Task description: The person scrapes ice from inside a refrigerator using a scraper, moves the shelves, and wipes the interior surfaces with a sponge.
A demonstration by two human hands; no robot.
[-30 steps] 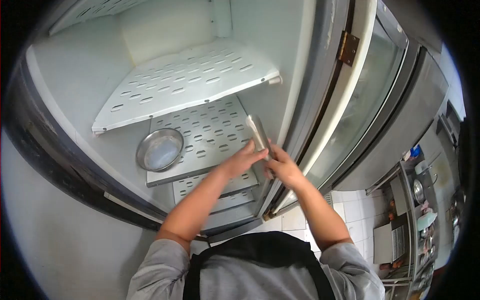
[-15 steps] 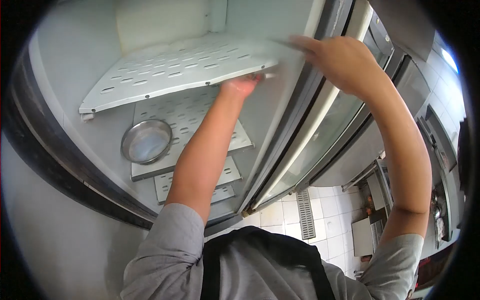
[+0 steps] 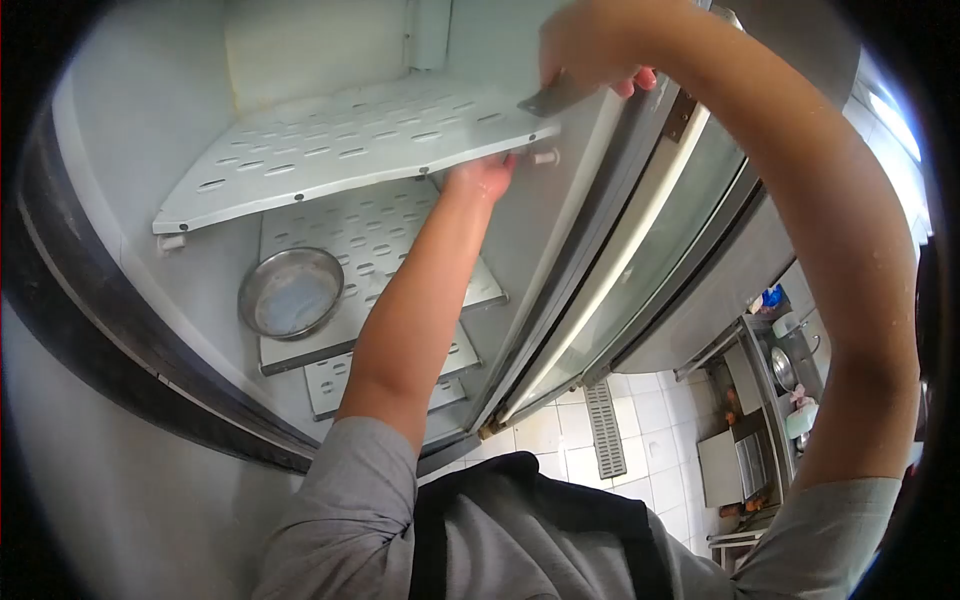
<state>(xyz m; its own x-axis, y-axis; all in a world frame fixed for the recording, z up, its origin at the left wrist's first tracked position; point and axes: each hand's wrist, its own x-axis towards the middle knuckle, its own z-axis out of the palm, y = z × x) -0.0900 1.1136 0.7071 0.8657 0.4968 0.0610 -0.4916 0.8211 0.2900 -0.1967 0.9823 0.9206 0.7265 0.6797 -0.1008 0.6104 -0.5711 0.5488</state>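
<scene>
Reaching the left hand point(image 3: 483, 181) under the front edge of the white, slotted metal shelf point(image 3: 330, 150), apparently bracing it from below; left grip hidden, closure impossible to tell. Clamping the right hand point(image 3: 593, 46) on a grey, flat, seemingly metal tool point(image 3: 546, 99) near the shelf's right end, apparently angling it toward the surface.

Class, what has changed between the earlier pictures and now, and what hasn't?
The left hand has let go of the metal tool and moved up under the upper shelf. The right hand, holding the tool, has risen above that shelf's right side. The front right corner appears raised clear of its peg. The bowl stays on the lower shelf.
</scene>
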